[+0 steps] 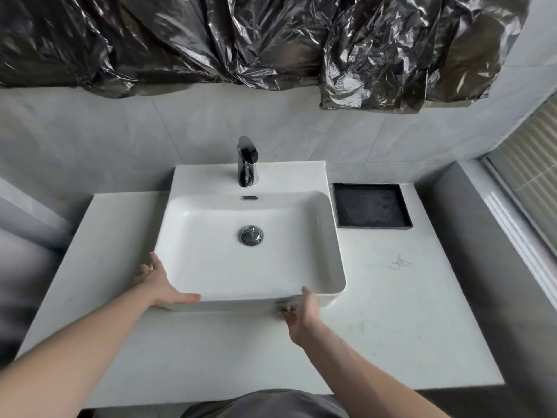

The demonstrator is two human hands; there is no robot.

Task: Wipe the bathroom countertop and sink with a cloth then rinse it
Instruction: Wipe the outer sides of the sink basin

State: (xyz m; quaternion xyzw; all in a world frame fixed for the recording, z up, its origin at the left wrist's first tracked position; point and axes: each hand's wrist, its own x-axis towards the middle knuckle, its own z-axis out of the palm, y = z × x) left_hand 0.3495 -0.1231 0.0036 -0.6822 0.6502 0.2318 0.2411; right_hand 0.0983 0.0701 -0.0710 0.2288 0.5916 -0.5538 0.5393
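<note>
A white rectangular vessel sink (331,230) sits on a pale countertop (211,351). My left hand (162,285) rests flat against the sink's front left corner, thumb along the front rim, holding nothing. At the front wall of the sink, near its right corner, my right hand (301,312) is closed on a small grey cloth (283,305). The cloth is pressed where the sink's base meets the countertop and is mostly hidden by my fingers. A chrome drain plug (250,235) is in the basin's middle. The chrome faucet (247,162) stands behind the basin with no water running.
A black square tray (371,205) lies on the countertop right of the sink. A faint smudge (399,262) marks the counter's right side. Crumpled dark plastic sheeting (241,40) hangs on the wall above. A grey ledge and window blinds (530,164) are at the right.
</note>
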